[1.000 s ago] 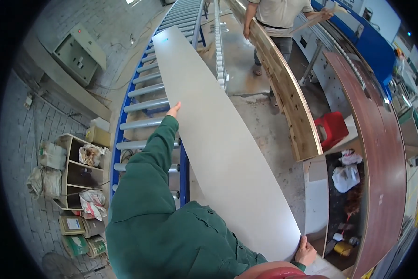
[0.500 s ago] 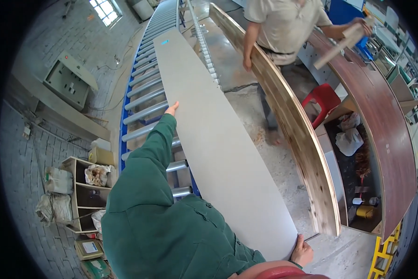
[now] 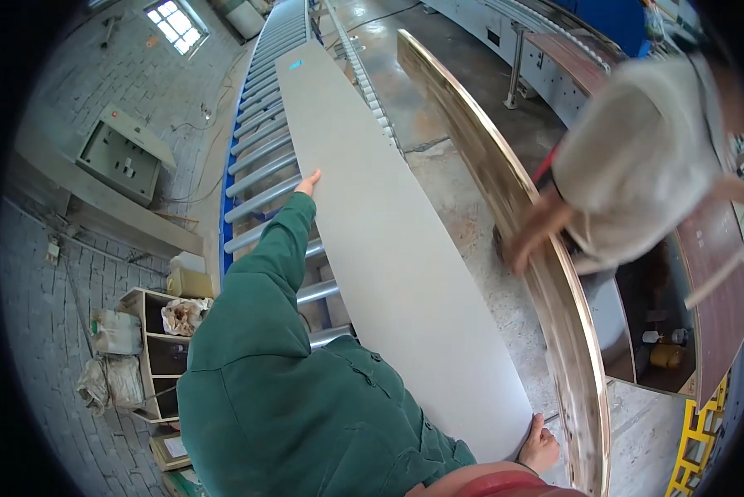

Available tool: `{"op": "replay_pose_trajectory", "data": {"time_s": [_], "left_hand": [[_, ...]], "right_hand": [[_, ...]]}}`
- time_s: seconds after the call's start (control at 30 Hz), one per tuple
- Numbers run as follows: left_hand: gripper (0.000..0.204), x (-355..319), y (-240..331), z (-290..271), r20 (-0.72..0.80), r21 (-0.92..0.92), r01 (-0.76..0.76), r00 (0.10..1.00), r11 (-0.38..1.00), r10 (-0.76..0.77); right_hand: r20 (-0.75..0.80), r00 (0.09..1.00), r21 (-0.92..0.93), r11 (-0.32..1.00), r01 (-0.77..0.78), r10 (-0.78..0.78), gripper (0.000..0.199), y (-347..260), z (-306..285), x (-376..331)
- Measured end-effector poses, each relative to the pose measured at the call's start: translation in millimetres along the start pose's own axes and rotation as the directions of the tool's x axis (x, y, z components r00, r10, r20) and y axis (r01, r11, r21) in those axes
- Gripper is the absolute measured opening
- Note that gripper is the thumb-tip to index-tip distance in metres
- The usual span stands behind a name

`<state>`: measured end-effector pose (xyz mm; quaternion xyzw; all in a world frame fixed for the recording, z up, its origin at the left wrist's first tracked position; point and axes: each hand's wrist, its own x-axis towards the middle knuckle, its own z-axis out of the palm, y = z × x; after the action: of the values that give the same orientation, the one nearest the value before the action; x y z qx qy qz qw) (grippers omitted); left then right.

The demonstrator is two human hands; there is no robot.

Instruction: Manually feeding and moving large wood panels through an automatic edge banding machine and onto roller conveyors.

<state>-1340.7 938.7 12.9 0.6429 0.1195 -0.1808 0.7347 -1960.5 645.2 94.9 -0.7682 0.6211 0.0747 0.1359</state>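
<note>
A long, pale grey board with a small blue sticker at its far end slants across the roller conveyor. My left hand grips its left edge about midway, thumb over the top, the fingers mostly hidden beneath. Down at the near right corner, my right hand is closed round the board's end with the thumb up. Right of the board, a long wooden panel stands on edge. A co-worker, blurred, leans over it with one hand at its top edge; a pale wooden strip shows beside the co-worker.
An open electrical box stands by the brick wall on the left. Below it are shelves with bags and plastic canisters. A reddish-brown cabinet and a yellow metal frame are at the right.
The co-worker has moved nearer and to the right, bending down along the wooden panel. That panel has shifted toward me. My hands keep their hold on the grey board.
</note>
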Motion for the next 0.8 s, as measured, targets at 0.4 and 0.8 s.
{"op": "replay_pose_trajectory", "data": {"time_s": [0.4,0.8], "left_hand": [[0.052,32,16,5,0.263,0.281,0.156,0.936,0.947,-0.232],[0.048,-9,58,38,0.123,0.251,0.059,0.988,0.966,-0.093]], "right_hand": [[-0.284,0.836,-0.302,0.871,0.387,-0.469,0.046,5,38,13],[-0.126,0.990,0.160,0.984,0.077,-0.057,0.055,-10,3,17]]}}
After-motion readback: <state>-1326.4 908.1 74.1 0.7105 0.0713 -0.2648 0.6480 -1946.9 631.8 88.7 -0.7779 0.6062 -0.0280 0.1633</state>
